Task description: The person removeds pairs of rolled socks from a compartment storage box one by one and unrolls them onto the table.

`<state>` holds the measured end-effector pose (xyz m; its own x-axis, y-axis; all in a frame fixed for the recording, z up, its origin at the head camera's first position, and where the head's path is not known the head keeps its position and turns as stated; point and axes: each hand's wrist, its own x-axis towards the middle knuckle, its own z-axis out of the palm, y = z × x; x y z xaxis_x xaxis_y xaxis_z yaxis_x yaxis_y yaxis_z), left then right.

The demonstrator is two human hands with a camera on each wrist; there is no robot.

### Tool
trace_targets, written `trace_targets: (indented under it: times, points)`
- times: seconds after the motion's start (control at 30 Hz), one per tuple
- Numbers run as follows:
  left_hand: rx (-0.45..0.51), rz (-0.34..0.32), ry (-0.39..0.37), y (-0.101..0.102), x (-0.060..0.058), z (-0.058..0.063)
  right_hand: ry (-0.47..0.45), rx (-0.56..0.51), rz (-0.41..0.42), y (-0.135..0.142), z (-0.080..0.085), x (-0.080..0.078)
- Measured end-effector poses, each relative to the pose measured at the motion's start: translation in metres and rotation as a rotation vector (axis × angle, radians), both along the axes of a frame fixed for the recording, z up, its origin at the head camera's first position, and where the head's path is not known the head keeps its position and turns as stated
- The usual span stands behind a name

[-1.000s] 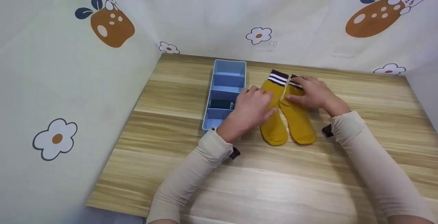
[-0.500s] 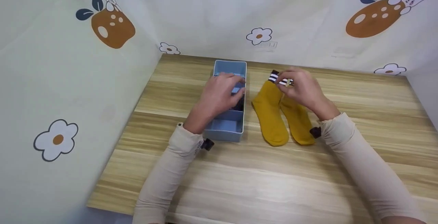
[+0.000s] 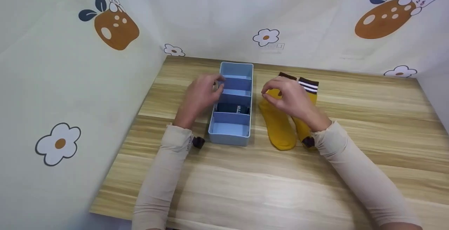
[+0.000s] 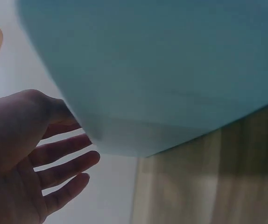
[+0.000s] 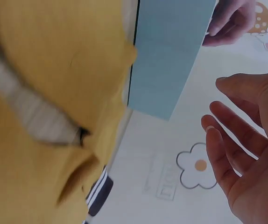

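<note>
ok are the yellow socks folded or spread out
Spread out: the yellow socks lie lengthwise side by side on the table, cuffs toward the wall; the right hand hides part.

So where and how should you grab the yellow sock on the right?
Probably pinch its striped cuff, coming from above with the right hand: the sock seems to lie flat, and that cuff is its uncovered far end.
</note>
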<state>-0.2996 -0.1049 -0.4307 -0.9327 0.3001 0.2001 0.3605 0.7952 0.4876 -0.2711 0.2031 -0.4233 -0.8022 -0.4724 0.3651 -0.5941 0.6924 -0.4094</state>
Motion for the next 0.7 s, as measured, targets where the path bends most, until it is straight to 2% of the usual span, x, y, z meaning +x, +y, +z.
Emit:
trace_targets:
  times: [0.1,0.33,0.47,0.57,0.7]
  points:
    - [0.034,0.005,-0.034,-0.001,-0.003,-0.004,-0.026,-0.010,0.022,-0.010,-0.002,0.003]
    - [0.053,0.029,-0.028,-0.006,-0.009,-0.010,-0.083,-0.076,0.091,-0.030,-0.005,0.007]
    - [0.084,0.036,-0.049,-0.011,-0.013,-0.014,-0.154,-0.110,0.138,-0.040,-0.006,0.008]
    - [0.127,0.040,-0.086,-0.014,-0.014,-0.016,-0.217,-0.082,0.159,-0.047,-0.007,0.007]
    - [0.173,0.034,-0.135,-0.017,-0.013,-0.016,-0.298,0.027,0.168,-0.055,-0.006,0.005]
